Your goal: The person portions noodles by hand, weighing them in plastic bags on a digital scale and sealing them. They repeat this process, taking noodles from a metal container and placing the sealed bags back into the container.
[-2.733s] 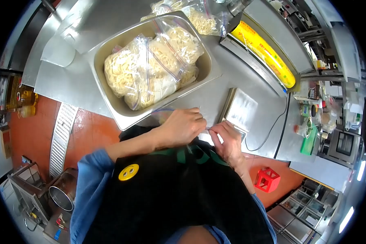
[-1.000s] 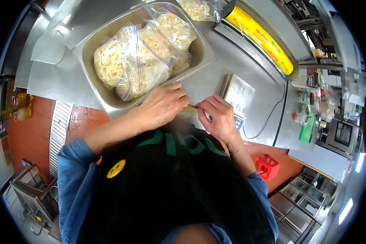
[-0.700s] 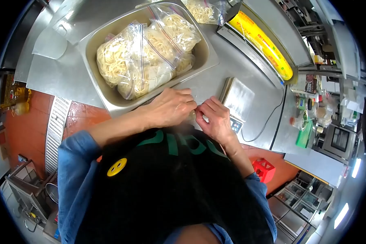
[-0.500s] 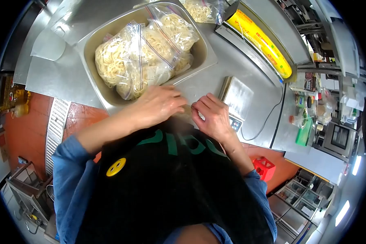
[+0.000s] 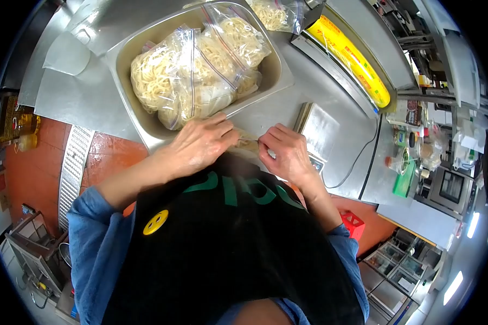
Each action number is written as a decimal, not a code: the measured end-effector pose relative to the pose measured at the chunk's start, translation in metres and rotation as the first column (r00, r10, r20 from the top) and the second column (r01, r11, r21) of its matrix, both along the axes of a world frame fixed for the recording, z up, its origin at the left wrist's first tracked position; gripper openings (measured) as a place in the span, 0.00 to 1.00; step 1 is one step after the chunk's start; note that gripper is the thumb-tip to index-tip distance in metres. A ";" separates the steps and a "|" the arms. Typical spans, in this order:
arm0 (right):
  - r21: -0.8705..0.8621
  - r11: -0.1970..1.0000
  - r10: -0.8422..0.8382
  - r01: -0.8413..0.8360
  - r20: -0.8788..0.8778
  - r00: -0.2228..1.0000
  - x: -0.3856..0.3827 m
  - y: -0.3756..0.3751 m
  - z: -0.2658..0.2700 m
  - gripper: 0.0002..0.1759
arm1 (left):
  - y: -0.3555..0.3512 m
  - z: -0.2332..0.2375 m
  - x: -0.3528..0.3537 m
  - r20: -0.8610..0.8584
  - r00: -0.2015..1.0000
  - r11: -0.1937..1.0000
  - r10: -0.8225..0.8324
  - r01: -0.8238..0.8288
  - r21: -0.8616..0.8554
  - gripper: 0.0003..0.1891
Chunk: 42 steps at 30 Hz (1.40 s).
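Note:
Close in front of my apron, my left hand point(image 5: 203, 143) and my right hand point(image 5: 284, 151) pinch the top edge of a see-through zip bag point(image 5: 248, 144). Something pale, like noodles, shows inside it; its lower part is hidden behind my hands and apron. The bag's edge runs taut between my fingers. Just beyond my left hand stands a deep metal pan point(image 5: 126, 100), holding several zip bags of noodles point(image 5: 157, 78). A flat weighing scale point(image 5: 318, 130) lies past my right hand, its display partly covered by that hand.
A yellow wrap roll point(image 5: 350, 59) sits in a metal dispenser at the back right. Another noodle bag point(image 5: 271, 15) lies behind the pan. On the left is a translucent plastic jug point(image 5: 66, 54). A cable point(image 5: 358, 165) curves over the counter beside the scale.
My left hand has moved a little left, away from the right one. The gap between my hands is wider, and more of the bag's edge shows.

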State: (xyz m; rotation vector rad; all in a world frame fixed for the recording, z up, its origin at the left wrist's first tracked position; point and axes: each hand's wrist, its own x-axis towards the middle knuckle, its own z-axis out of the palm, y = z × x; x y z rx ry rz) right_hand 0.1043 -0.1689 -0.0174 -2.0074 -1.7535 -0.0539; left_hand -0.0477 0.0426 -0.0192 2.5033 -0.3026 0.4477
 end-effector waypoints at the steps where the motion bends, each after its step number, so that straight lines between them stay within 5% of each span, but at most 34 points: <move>1: -0.015 1.000 0.022 -0.021 0.039 0.999 0.001 -0.002 -0.001 0.05 | 0.002 0.002 -0.002 -0.001 1.000 1.000 0.003 -0.003 0.001 0.05; 11: -0.109 0.994 0.019 -0.028 -0.085 0.996 -0.002 -0.006 -0.002 0.07 | -0.004 0.011 -0.006 -0.002 1.000 0.999 0.013 -0.013 0.031 0.07; 14: -0.173 0.979 0.095 -0.106 -0.070 0.993 -0.007 0.024 0.041 0.07 | 0.000 0.011 -0.005 0.060 0.998 0.999 0.028 -0.030 0.028 0.06; 32: 0.006 0.993 0.114 -0.114 -0.054 0.992 -0.008 0.039 0.036 0.08 | 0.009 0.020 -0.010 0.092 0.995 0.999 0.042 -0.044 0.019 0.08; 42: -0.070 0.977 0.202 -0.201 0.012 0.979 -0.011 0.048 0.035 0.10 | 0.008 0.024 -0.007 0.095 0.995 0.998 -0.017 0.010 0.067 0.07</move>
